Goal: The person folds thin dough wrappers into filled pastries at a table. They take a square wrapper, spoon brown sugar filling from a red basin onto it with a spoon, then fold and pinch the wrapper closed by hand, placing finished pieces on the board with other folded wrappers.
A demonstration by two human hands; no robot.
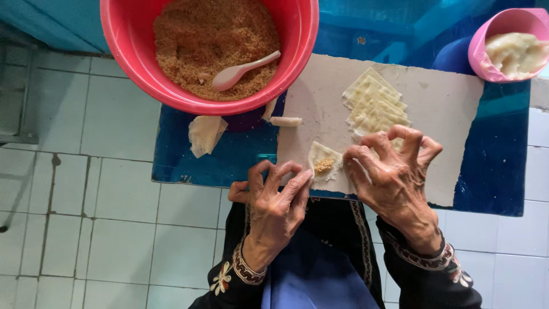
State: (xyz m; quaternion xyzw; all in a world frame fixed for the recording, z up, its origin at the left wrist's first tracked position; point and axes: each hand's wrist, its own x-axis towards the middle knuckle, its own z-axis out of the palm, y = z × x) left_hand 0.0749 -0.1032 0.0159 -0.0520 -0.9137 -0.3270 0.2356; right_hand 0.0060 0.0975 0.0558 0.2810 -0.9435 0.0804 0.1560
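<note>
Both hands work a small square dough wrapper [325, 163] dotted with brown crumb filling on a pale rectangular board [446, 114]; the left hand [274, 200] pinches its near edge; the right hand [392, 166] touches its right side beside stacked wrappers [374, 103]; a red plastic bowl [137, 57] of crumbs holds a white spoon [243, 70].

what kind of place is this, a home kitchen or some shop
Probably a home cooking spot, though a small food stall is possible. A low blue table stands on a white tiled floor, with a red basin of crumbly brown filling and stacked pastry wrappers being filled by hand.
</note>
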